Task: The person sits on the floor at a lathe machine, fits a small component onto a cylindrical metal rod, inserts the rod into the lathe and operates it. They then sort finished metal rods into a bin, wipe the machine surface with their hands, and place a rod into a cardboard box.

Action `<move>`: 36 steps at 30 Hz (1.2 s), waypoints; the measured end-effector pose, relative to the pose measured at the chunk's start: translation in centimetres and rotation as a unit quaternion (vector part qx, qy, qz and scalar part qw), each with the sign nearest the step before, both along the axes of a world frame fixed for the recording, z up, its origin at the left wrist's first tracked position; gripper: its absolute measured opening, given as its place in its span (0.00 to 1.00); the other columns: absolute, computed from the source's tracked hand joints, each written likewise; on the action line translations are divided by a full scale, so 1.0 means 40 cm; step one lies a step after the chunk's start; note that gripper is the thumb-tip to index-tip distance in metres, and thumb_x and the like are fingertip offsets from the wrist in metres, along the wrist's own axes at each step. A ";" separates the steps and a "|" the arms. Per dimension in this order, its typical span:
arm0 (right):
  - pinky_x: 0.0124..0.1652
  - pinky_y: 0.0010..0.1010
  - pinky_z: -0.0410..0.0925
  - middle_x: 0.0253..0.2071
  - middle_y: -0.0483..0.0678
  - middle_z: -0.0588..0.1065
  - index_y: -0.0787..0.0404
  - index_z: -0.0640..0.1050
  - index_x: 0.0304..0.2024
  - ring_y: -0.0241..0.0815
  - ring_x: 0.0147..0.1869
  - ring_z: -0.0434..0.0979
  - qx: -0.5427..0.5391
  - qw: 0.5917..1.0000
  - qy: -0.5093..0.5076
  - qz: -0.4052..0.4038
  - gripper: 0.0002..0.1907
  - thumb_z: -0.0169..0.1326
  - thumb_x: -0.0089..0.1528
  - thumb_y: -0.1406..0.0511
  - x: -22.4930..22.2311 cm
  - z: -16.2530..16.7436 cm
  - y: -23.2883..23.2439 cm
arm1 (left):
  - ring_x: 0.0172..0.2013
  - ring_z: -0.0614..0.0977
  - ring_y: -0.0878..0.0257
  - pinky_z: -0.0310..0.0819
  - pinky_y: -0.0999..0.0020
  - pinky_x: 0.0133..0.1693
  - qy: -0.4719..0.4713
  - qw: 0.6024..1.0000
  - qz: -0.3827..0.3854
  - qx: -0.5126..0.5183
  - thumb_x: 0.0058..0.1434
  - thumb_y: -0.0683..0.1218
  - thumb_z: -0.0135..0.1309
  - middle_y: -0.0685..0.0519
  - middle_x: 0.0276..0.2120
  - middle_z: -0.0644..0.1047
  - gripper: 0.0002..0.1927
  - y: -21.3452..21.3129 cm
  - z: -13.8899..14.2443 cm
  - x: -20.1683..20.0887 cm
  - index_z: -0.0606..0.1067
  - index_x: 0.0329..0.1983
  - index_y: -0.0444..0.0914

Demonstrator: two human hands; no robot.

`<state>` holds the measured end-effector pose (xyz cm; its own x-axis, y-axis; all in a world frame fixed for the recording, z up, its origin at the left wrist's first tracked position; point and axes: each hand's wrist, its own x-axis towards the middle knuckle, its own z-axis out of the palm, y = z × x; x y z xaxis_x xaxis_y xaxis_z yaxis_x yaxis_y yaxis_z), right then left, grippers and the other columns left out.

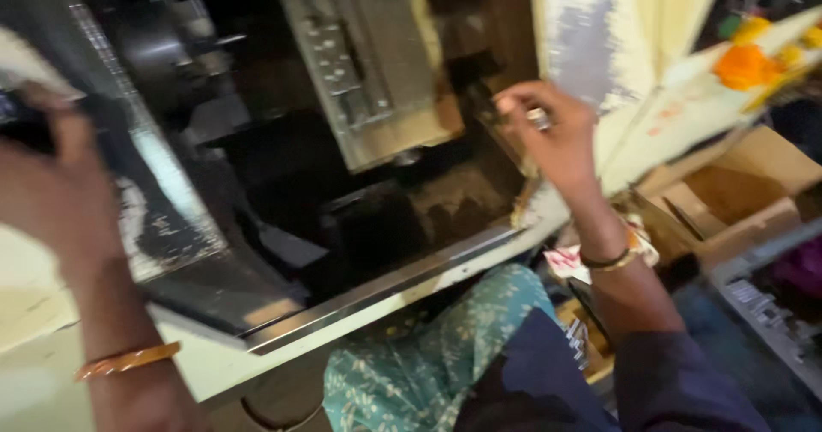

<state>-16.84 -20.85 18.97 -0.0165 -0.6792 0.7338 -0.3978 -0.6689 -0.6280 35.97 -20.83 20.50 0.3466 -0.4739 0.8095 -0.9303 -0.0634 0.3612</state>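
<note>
Small shiny silver metal part is pinched in the fingertips of the right hand, upper middle-right of the frame, just right of the dark opening of the grey machine, with the chuck well off at upper left. It's too blurry to tell its long axis. The left hand, far left, is curled shut on a dark handle, so the right one is way nearer the part.

head view: looking down, tilted, close over the machine's open bay
shared view: none, being the only camera
</note>
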 end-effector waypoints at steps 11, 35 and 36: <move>0.38 0.23 0.67 0.57 0.53 0.77 0.65 0.72 0.63 0.33 0.41 0.80 -0.063 0.971 0.057 -0.223 0.16 0.59 0.75 0.76 -0.440 -0.046 0.056 | 0.39 0.80 0.50 0.71 0.57 0.38 0.153 0.980 -0.101 0.074 0.81 0.61 0.45 0.42 0.42 0.78 0.29 -0.031 -0.025 -0.132 0.75 0.54 0.28; 0.37 0.25 0.68 0.33 0.48 0.76 0.61 0.60 0.76 0.35 0.37 0.78 0.024 0.987 -0.005 -0.158 0.30 0.53 0.73 0.73 -0.490 -0.075 -0.017 | 0.69 0.61 0.48 0.56 0.44 0.65 -0.085 0.959 -0.254 -0.089 0.66 0.51 0.58 0.41 0.64 0.66 0.26 -0.199 0.048 -0.762 0.67 0.60 0.30; 0.39 0.25 0.70 0.34 0.47 0.77 0.61 0.61 0.75 0.34 0.37 0.79 0.035 0.988 -0.009 -0.153 0.28 0.52 0.74 0.73 -0.489 -0.085 -0.004 | 0.69 0.62 0.48 0.56 0.45 0.65 -0.082 0.955 -0.267 -0.096 0.66 0.51 0.59 0.42 0.64 0.67 0.26 -0.208 0.045 -0.783 0.68 0.60 0.31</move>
<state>-36.40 -21.00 15.59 -0.2418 -0.6896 0.6826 -0.5622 -0.4738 -0.6778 4.66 -29.15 22.29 -0.0424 -0.3846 0.9221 -0.8561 0.4897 0.1649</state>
